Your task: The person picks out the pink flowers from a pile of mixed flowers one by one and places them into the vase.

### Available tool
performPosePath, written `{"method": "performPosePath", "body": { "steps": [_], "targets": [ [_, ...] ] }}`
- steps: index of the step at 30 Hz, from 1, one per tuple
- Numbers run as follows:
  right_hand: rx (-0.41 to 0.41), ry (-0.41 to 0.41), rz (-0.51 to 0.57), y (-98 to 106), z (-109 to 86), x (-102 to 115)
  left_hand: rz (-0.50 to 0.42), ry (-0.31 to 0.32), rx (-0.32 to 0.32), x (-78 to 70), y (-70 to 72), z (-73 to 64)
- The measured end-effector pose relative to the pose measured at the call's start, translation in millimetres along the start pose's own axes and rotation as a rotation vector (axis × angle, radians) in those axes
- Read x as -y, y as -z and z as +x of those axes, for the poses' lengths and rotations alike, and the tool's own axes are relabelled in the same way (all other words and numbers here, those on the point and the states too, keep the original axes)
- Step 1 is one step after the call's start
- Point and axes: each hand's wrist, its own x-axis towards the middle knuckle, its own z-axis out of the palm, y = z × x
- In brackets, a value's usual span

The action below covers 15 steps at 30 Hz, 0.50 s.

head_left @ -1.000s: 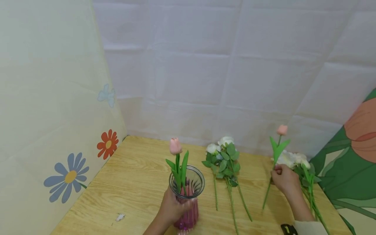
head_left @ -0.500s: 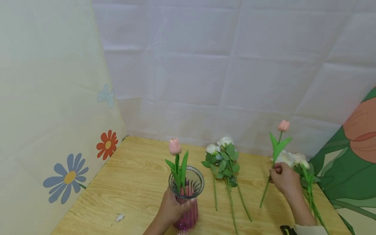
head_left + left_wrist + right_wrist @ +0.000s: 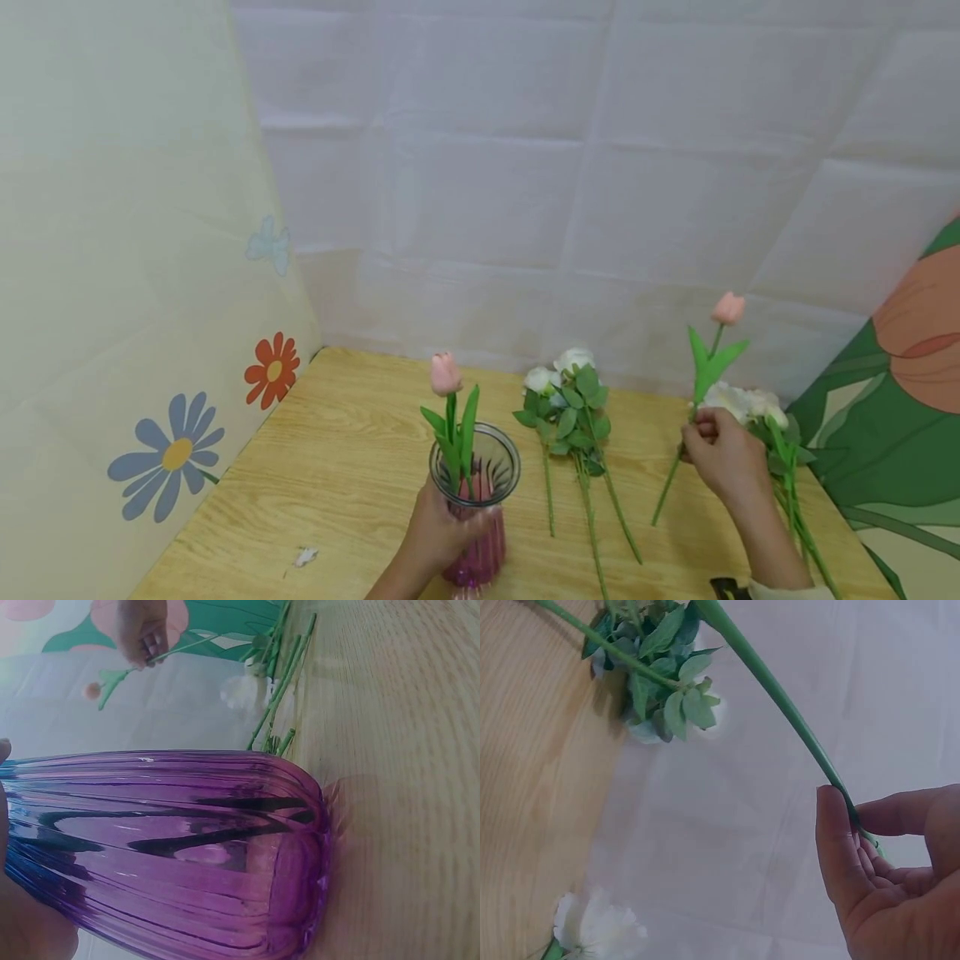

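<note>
My left hand (image 3: pixel 438 525) grips a ribbed glass vase (image 3: pixel 480 546) around its upper body. In the left wrist view the vase (image 3: pixel 187 847) is purple toward its base, bluish toward the neck, and its base meets the table. One pink tulip (image 3: pixel 446 375) with green leaves stands in the vase, leaning against the left of the rim. On the right, my right hand (image 3: pixel 726 454) pinches the stem of a second pink tulip (image 3: pixel 727 308), held tilted above the table. The right wrist view shows thumb and finger on that green stem (image 3: pixel 780 701); its bloom is out of that view.
White roses (image 3: pixel 573 417) with leafy stems lie on the wooden table (image 3: pixel 352 433), right of the vase. More white flowers (image 3: pixel 765 406) and green stems lie beyond the right hand. A white scrap (image 3: pixel 305 557) lies at the left. Hung cloths border the table.
The right hand has shifted slightly left and lifted the tulip a little, its bloom rising and the stem's lower end swinging left. The left hand and vase stay in place.
</note>
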Motion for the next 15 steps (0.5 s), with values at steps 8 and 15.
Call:
{"method": "performPosePath", "body": {
  "steps": [8, 15],
  "targets": [
    [-0.039, 0.043, 0.031, 2.1, -9.9, 14.2, 0.007, 0.001, -0.005, 0.7, -0.2, -0.2],
    [-0.032, 0.044, 0.058, 4.4, -17.3, 24.8, 0.006, 0.01, 0.003, -0.6, 0.2, -0.6]
  ]
}}
